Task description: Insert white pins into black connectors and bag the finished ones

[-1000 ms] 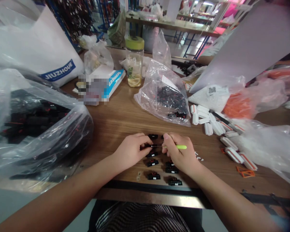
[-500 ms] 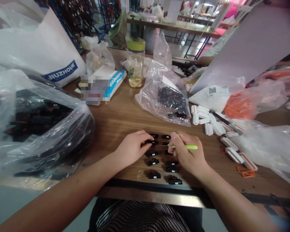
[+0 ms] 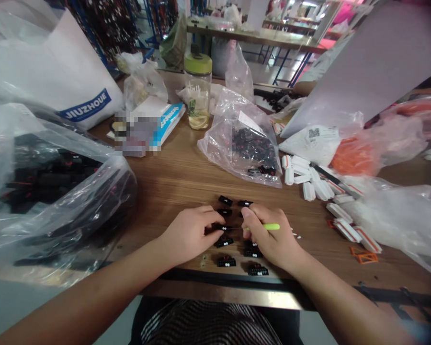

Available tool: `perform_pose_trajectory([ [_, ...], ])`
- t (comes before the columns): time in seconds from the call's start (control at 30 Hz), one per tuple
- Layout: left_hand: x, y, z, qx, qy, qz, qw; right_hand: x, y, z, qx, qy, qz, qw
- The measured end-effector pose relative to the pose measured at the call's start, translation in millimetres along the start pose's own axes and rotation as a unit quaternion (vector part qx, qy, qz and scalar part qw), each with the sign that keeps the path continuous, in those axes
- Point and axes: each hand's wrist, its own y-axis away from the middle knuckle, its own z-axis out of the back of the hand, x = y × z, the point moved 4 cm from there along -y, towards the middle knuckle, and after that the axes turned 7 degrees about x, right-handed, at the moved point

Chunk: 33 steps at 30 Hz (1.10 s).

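Several small black connectors (image 3: 225,261) lie in two columns on the wooden table (image 3: 179,177) near its front edge. My left hand (image 3: 188,235) pinches one black connector (image 3: 217,226) in the left column and holds it down. My right hand (image 3: 269,237) is closed around a thin tool with a green handle (image 3: 271,226); its metal tip points left at that connector. Two more connectors (image 3: 225,200) lie just beyond my fingers.
A clear bag of black connectors (image 3: 249,143) lies behind the hands, a large bag of black parts (image 3: 53,187) at left. White clips (image 3: 309,184) and orange pieces (image 3: 364,256) are scattered at right. A lidded jar (image 3: 198,91), a blue-white box and a white bag stand behind.
Both hands have shifted toward me, from the connector near the far end of the left column to one lower in the row. The green tool moved with them.
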Motion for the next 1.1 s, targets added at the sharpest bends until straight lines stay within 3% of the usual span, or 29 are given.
perform_pose_trajectory([
  [0.57, 4, -2, -4.3, -0.009, 0.035, 0.003, 0.999, 0, 2, -2, -0.016, 0.017, 0.008, 1.0],
  [0.93, 2, -4, -3.9, -0.014, 0.043, 0.004, 0.999, 17, 0, -5, 0.021, 0.098, 0.081, 0.992],
  [1.1, 3, -4, -4.7, -0.007, 0.05, 0.009, 0.999, 10, 2, -1, -0.025, 0.054, 0.041, 0.997],
])
